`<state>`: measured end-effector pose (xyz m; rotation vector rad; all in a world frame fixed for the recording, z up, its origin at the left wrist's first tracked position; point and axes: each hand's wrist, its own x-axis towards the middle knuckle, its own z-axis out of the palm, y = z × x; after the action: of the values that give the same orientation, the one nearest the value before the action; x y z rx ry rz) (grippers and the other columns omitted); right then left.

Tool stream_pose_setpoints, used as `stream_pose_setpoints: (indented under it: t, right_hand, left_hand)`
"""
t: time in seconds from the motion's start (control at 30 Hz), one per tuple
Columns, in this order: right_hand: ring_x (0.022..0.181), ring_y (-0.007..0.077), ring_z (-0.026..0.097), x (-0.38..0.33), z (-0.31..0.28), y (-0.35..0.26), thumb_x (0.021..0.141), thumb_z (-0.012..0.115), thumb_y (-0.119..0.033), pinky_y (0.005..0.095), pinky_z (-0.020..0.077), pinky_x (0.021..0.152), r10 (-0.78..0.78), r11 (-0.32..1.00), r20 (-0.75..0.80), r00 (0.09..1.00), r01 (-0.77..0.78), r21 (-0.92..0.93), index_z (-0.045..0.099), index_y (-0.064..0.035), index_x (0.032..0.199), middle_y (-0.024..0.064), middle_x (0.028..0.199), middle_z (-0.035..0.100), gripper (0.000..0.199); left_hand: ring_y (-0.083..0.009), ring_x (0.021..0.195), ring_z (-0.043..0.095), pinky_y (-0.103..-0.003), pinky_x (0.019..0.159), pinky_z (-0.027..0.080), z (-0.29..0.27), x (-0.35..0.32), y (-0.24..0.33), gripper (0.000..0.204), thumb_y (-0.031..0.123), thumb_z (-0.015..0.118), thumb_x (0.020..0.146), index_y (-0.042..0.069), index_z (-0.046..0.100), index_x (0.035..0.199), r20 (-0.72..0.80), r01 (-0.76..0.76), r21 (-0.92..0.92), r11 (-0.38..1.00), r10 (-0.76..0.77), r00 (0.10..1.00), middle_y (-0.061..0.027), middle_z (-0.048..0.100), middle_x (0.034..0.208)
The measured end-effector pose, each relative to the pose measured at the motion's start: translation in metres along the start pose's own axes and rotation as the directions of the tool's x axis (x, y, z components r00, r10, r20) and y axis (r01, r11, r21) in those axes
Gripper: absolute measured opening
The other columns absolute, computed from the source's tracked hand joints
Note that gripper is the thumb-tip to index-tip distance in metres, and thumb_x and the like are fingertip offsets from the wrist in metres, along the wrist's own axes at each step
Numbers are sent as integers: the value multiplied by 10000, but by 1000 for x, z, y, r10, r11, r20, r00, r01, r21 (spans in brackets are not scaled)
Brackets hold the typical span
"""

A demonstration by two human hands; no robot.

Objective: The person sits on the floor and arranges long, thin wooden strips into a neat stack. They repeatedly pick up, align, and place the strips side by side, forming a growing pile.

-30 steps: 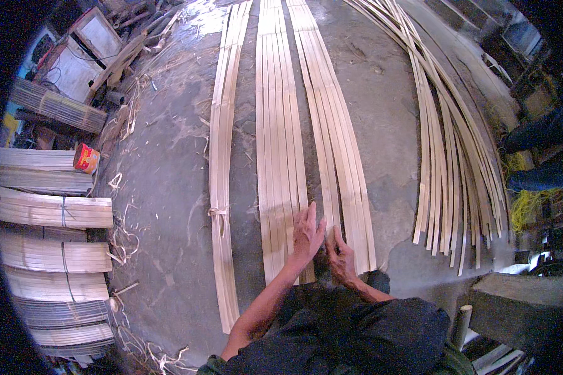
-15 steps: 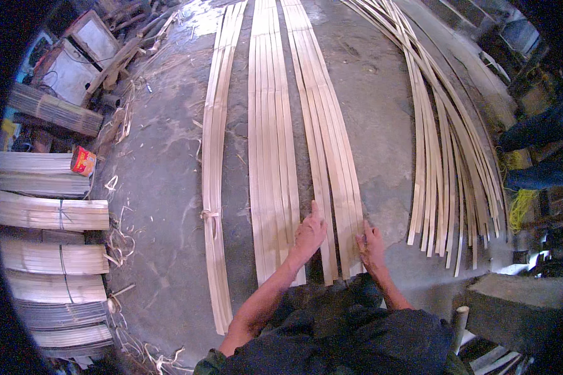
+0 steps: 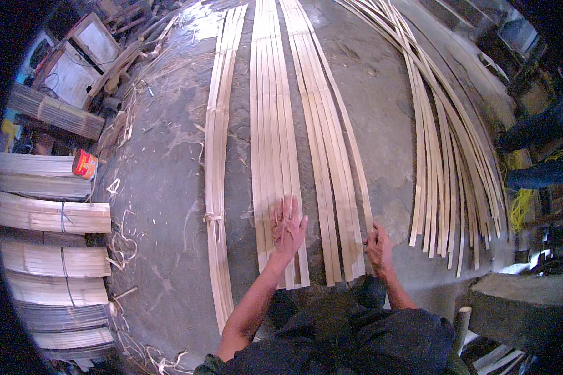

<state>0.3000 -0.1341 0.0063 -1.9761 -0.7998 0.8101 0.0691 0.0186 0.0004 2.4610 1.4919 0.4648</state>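
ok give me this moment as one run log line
left hand: spread over middle strips | right hand: at outer strip, gap on its left | left strips: tied, on floor

Left hand (image 3: 288, 232) flat, palm down, right hand (image 3: 378, 249) curled

The top edge cuts off the middle strips (image 3: 270, 125).

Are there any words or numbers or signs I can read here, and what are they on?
Red tub at the left: it has yellow and light marks, but they are too small and blurred to read.
Long pale strips on the floor: no writing shows.
Nothing else shows any words, numbers or signs that I can read.
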Motion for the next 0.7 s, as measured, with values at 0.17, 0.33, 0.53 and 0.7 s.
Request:
stream_pose_setpoints:
  t: [0.17, 0.33, 0.53, 0.7]
  right_hand:
    - [577, 151, 553, -25, 21, -39, 981, 536, -206, 330, 477, 552, -262, 950, -77, 962, 243, -194, 517, -40, 1265, 67, 664, 576, 329]
    - [567, 136, 548, -27, 52, -59, 989, 531, -210, 310, 480, 505, 33, 968, 188, 982, -78, 237, 381, -103, 1460, 43, 701, 585, 505]
    - [561, 49, 437, -20, 115, -26, 1009, 518, -196, 220, 414, 487, -77, 986, 268, 960, 35, 160, 312, -189, 1508, -45, 705, 510, 541]
    - [547, 58, 461, -33, 134, -17, 1013, 512, -220, 233, 438, 493, -129, 955, 282, 951, 43, 294, 309, -182, 1507, -32, 724, 554, 536]
  left_hand:
    - [-348, 1444, 206, -554, 1165, 116, 3, -7, -14, 622, 356, 488, 950, 67, 330, 1477, 111, -84, 83, 993, 75, 991, -139, 251, 1559]
    - [-331, 1450, 203, -534, 1177, 91, 1, -11, -14, 587, 367, 442, 977, 78, 335, 1476, 100, -95, 103, 990, 84, 991, -111, 243, 1572]
    - [-331, 1446, 213, -535, 1175, 102, 6, -9, -15, 588, 353, 456, 969, 95, 332, 1483, 74, -92, 71, 993, 87, 994, -85, 276, 1562]
    - [-328, 1446, 215, -533, 1178, 94, 8, -10, -17, 575, 332, 458, 964, 84, 353, 1472, 51, -83, 40, 996, 81, 995, -89, 282, 1559]
